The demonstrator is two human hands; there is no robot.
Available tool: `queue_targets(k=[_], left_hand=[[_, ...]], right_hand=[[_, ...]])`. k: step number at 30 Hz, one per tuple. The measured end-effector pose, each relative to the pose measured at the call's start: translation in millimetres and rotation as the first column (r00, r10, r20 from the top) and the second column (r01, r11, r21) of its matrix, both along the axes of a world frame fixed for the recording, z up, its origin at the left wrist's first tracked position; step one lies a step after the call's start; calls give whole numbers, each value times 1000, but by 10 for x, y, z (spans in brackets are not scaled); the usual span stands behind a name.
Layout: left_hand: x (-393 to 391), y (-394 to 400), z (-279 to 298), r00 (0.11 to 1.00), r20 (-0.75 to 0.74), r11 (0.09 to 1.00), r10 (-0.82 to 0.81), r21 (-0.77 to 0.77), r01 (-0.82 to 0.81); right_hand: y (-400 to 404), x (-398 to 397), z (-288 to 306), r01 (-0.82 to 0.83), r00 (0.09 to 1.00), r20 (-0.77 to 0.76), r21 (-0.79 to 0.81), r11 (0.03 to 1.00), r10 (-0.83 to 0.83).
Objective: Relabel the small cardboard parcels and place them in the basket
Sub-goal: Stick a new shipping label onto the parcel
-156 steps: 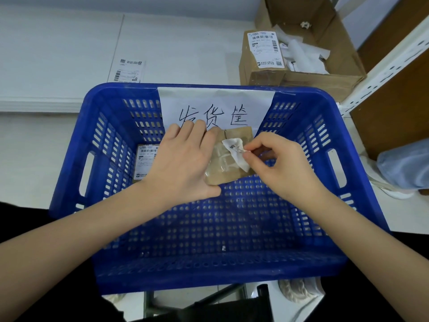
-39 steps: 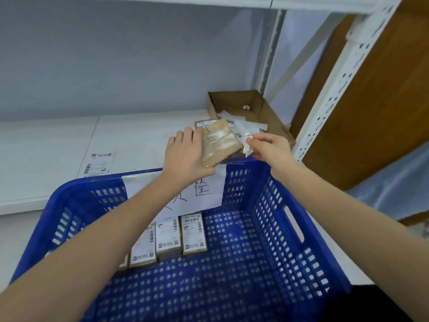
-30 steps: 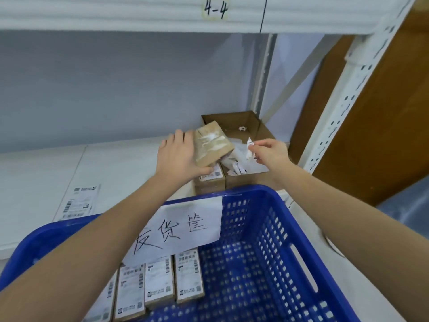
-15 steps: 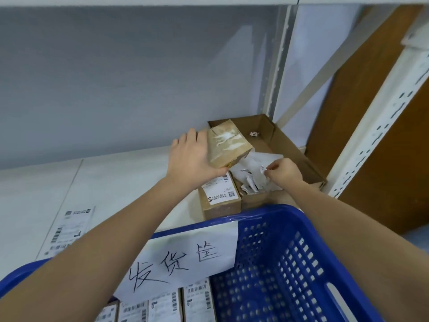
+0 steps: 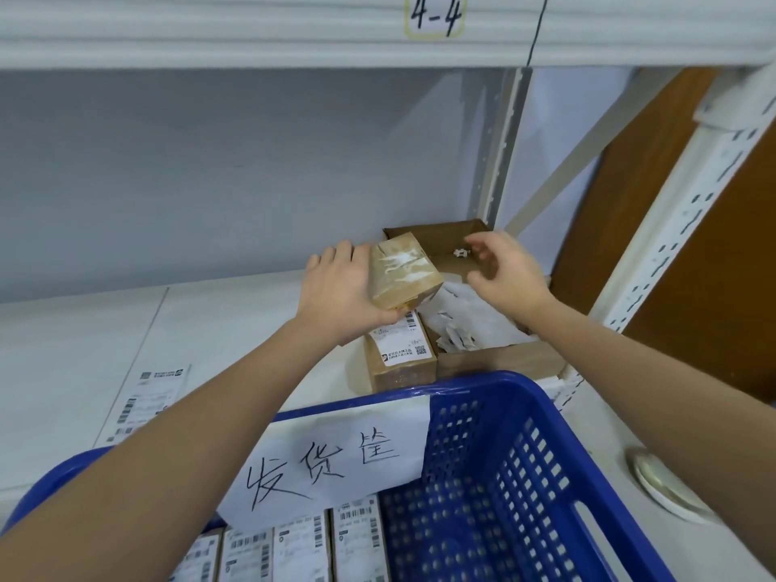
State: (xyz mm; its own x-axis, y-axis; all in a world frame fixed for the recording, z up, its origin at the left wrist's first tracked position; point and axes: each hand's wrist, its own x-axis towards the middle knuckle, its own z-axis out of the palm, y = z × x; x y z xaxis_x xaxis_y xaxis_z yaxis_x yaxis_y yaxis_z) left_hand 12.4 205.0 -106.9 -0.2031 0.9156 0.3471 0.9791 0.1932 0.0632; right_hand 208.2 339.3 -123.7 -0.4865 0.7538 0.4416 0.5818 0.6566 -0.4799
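The left hand [image 5: 342,287] gripped a small brown cardboard parcel [image 5: 404,270] wrapped in clear tape, fingers hidden behind it and thumb at its near bottom corner. The parcel was held in the air above the white shelf [image 5: 218,321], tilted, its taped face toward the camera and its long axis running from upper left to lower right. Directly below it, a second small brown parcel with a white printed label [image 5: 401,357] rested on the shelf, its far end hidden by the held one. The right hand [image 5: 506,273] hovered just right of the held parcel, fingers loosely curled and holding nothing, above an open brown cardboard box of white paper scraps [image 5: 474,319]. Nearer than the held parcel, the blue perforated plastic basket [image 5: 495,476] was cut off by the frame's bottom edge; labelled parcels [image 5: 302,548] in it showed only partly.
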Motion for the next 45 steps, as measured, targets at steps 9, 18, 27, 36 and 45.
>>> queue_targets(k=[9,18,27,36,45], left_hand=[[72,-466,136,996,-45,995,-75,-73,71],[-83,-1019,276,975,-181,989,-126,-94,110],[-503,-1517,292,982,-186,986,21,-161,-52],[-969,-1850,170,994,-108,984,27,-175,-46],[-1600,-2058,-206,886,39,843,463,-329,-426]], right_hand=[[-656,-294,504,-428,739,628,159,890,244],[-1220,-516,642,-491,658,703,130,861,269],[-1539,-814,675,-525,674,711,270,807,201],[-1934,-1398,452,-634,587,746,182,751,315],[-1997,-2004,100,-449,664,727,203,870,173]])
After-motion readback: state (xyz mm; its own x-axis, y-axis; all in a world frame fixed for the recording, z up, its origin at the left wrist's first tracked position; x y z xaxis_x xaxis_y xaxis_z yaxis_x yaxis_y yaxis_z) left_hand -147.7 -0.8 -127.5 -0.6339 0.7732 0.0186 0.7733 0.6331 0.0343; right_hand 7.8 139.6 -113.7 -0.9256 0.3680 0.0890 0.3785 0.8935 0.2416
